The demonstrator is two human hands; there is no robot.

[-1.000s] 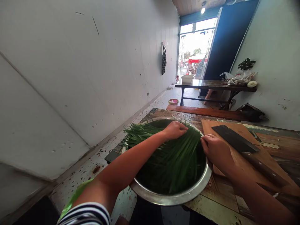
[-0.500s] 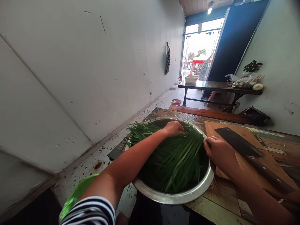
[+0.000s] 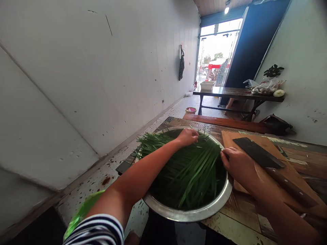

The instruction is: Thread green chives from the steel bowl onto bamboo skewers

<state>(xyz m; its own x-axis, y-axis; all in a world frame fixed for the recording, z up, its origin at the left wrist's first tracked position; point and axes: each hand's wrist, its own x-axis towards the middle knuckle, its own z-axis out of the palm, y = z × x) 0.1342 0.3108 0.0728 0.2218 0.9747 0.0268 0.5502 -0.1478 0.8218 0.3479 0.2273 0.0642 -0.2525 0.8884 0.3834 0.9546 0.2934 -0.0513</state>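
A wide metal basin [image 3: 187, 216] full of long green garlic chives [image 3: 196, 170] sits at the table's near edge. Over the far part of the basin is my left hand [image 3: 188, 136], fingers curled together just above the leaves; whatever is in the pinch is too small to make out. My forearm crosses the chives and covers some of them. At the right side, my right hand [image 3: 236, 163] grips the basin's rim, thumb and fingers closed on it. Beside that hand, a cleaver [image 3: 259, 152] with a dark blade and wooden handle rests on a wooden cutting board [image 3: 230, 137].
A green plastic bag [image 3: 84, 211] lines something on the floor at lower left. Beyond the plank-topped table stands a red-brown bench [image 3: 224, 123]. Farther back, a dark table [image 3: 230, 92] bears a white tub [image 3: 207, 85] and plastic bags [image 3: 265, 87]. A white wall runs along the left.
My left hand has lifted slightly off the chives, its fingers drawn together. My right hand stays on the rim. The whole view has shifted a little.
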